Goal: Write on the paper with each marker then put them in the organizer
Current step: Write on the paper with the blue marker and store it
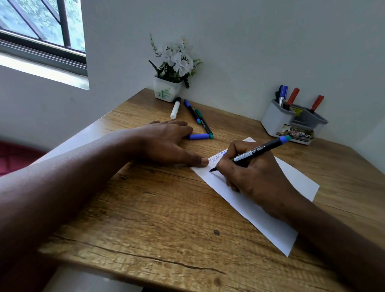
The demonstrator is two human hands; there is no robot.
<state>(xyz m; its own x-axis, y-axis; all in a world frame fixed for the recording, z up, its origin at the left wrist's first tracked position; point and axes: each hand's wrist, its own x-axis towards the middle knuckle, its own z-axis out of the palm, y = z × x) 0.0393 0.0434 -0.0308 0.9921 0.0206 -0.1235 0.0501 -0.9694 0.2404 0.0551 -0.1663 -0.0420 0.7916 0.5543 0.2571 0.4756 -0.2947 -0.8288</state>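
The right hand gripped the black marker in a writing hold. Its tip was on the paper near the left end, and its capped tail slanted up and away to the right, roughly toward the organizer by the wall at the far right of the tabletop. The left hand lay flat, fingers straight, thumb pressing the paper's corner, so the organizer sat well apart on the right hand's side, while the loose markers lay just beyond the left hand.

white paper, grey organizer, brown wood-grain table, black marker
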